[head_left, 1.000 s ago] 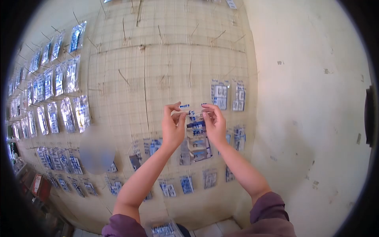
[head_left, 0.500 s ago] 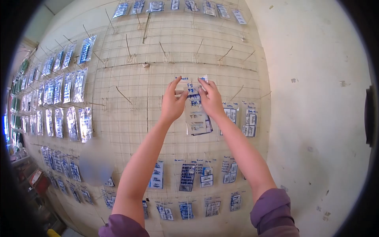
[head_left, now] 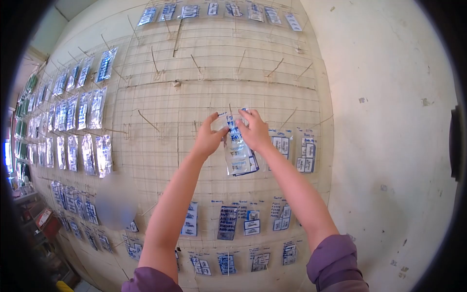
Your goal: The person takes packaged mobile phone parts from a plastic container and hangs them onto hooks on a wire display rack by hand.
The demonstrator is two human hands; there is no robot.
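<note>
A transparent plastic packet (head_left: 239, 155) with blue handwriting hangs between my hands in front of the wire grid, its lower end tilted slightly. My left hand (head_left: 208, 138) pinches its upper left edge, the thumb against the plastic and the index finger near the top. On the other side, my right hand (head_left: 254, 131) grips the upper right edge, with fingertips at the top corner. A thin metal hook (head_left: 230, 108) sticks out at the packet's top edge, between my two hands. Cards inside show through the plastic, with a dark-edged one at the bottom right.
Bare hooks (head_left: 193, 63) project from the wire grid (head_left: 160, 104) above. Packets (head_left: 305, 152) hang at the right, others (head_left: 227, 223) below, and rows of silvery packets (head_left: 97, 108) fill the left side. A plain wall (head_left: 384, 126) stands on the right.
Both hands and the packet have moved slightly down in view. The hook now shows at the packet's top, and the packet hangs more tilted.
</note>
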